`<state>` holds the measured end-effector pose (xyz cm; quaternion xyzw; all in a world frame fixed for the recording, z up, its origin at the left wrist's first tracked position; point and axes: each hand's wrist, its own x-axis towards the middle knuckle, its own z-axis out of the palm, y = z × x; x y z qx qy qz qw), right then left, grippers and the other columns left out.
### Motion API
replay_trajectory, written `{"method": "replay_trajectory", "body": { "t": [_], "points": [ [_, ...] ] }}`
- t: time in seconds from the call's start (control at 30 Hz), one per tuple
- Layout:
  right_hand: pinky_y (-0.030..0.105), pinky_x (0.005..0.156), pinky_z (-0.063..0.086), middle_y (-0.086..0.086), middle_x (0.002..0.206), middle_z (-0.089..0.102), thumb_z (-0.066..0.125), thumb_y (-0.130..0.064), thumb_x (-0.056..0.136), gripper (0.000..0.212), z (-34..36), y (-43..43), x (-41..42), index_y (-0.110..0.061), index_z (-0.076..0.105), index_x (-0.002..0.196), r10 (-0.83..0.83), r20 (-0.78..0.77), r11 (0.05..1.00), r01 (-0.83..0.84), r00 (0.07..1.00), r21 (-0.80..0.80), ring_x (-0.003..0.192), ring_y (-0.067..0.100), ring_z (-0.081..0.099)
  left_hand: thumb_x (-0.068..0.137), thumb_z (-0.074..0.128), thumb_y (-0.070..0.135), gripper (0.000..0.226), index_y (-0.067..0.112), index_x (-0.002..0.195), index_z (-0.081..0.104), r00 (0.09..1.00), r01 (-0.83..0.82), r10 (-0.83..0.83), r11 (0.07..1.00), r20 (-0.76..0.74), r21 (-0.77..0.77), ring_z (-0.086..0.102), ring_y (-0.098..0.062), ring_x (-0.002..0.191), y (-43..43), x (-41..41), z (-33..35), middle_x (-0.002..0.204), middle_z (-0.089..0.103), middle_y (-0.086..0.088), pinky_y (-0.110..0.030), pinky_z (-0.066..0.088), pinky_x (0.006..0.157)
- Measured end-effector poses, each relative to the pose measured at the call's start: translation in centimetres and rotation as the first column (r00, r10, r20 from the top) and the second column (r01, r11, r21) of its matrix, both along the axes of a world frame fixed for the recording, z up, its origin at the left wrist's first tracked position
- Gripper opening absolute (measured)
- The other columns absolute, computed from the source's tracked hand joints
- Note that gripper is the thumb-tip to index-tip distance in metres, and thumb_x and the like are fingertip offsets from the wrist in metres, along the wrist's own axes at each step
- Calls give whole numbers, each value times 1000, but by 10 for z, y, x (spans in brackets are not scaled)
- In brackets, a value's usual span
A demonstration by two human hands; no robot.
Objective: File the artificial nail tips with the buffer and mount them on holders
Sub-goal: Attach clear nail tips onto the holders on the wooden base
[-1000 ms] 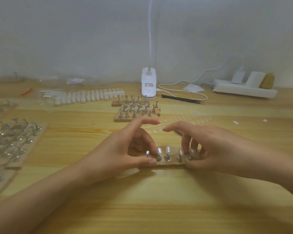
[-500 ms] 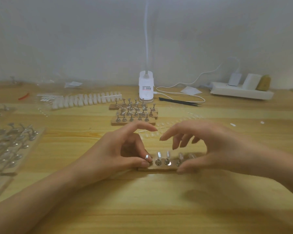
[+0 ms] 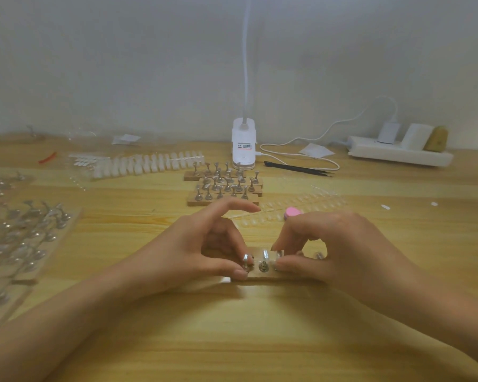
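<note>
- change: the right hand (image 3: 342, 249) has come down since half a second ago. its forefinger and thumb, then arched apart above the strip, now meet low on it. the left hand (image 3: 202, 249) keeps its pose. a pink oval buffer block (image 3: 291, 212), unseen before, shows just behind the right knuckles.
- surface: pale wooden table (image 3: 232, 340) against a plain grey-white wall (image 3: 122, 64). at the back stand a white clip lamp base (image 3: 243, 144), a white power strip (image 3: 398, 154), black tweezers (image 3: 298, 169) and three further wooden peg strips (image 3: 224, 193).
- grip: the short wooden strip of silver metal peg holders (image 3: 262, 275) lies flat between the hands. the left thumb and curled fingers clamp its left end, forefinger lifted clear. the right thumb and forefinger pinch the third peg from the left (image 3: 279, 255); whether a nail tip sits under them cannot be told.
</note>
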<state>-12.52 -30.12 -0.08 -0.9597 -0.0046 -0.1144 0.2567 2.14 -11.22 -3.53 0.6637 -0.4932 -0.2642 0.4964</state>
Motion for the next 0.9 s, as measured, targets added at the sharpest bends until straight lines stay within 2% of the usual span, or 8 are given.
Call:
{"method": "replay_trajectory", "body": {
  "t": [0.1, 0.2, 0.27, 0.33, 0.43, 0.53, 0.67, 0.9],
  "points": [
    [35, 85, 51, -24, 80, 69, 70, -51, 72, 20, 2, -7, 1, -35, 71, 82, 10, -39, 1000, -10, 999, -1, 93, -3, 65, 77, 79, 16, 62, 34, 130, 53, 986, 33, -39, 999, -163, -40, 71, -29, 98, 1, 7, 4, 96, 73, -11, -32, 56, 88],
    [18, 77, 47, -25, 83, 70, 74, -54, 72, 23, 6, -12, 2, -37, 75, 86, 67, -85, 998, -66, 994, 17, 89, -3, 63, 94, 60, 38, 37, 20, 126, 58, 970, -72, 46, 992, -238, -104, 70, -26, 100, 1, 10, 2, 98, 73, -12, -32, 58, 83],
    [14, 74, 46, -23, 82, 72, 65, -62, 73, 33, 14, -14, 8, -36, 77, 89, 112, -78, 987, -102, 991, 123, 84, 0, 65, 99, 49, 33, 27, 22, 118, 65, 977, -215, 213, 968, -25, -129, 67, -16, 104, 0, 11, -1, 104, 73, -1, -31, 56, 83],
    [16, 70, 48, -19, 79, 72, 60, -61, 77, 34, 22, -26, 21, -35, 78, 91, 83, -8, 988, -82, 996, 127, 79, 3, 66, 101, 49, 22, 25, 26, 120, 66, 844, -291, 312, 950, 436, -116, 58, -6, 116, -2, 12, -6, 121, 66, 13, -31, 47, 96],
    [15, 73, 44, -20, 87, 70, 69, -34, 89, 10, 22, -48, 52, -33, 78, 92, -33, 33, 999, 33, 999, -10, 87, -1, 60, 104, 36, 42, 41, 35, 143, 47, 571, -303, 64, 943, 819, 137, 32, -3, 138, -9, 10, -11, 151, 37, 23, -33, 28, 108],
    [11, 71, 40, -16, 92, 70, 75, -22, 87, 8, 6, -52, 77, -28, 78, 93, -63, -40, 995, 59, 997, -84, 86, 2, 59, 99, 11, 57, 56, 44, 148, 35, 555, -266, -59, 932, 830, 244, 21, 6, 140, -9, 11, -10, 155, 24, 32, -29, 21, 104],
    [30, 77, 53, -11, 86, 71, 83, -19, 78, 13, -8, -51, 89, -27, 77, 85, -68, -80, 998, 68, 994, -10, 79, 9, 64, 103, 14, 50, 50, 44, 152, 26, 542, -247, -121, 923, 832, 295, 17, 4, 144, -8, 12, -7, 158, 13, 31, -31, 16, 107],
    [16, 66, 47, -10, 83, 73, 85, -17, 75, 17, -6, -55, 93, -29, 73, 76, -62, -147, 997, 67, 987, 29, 75, 5, 64, 90, -9, 54, 71, 43, 152, 22, 438, -334, -129, 896, 890, 294, 13, -3, 144, -10, 8, -7, 158, 18, 27, -33, 14, 110]
  ]
}}
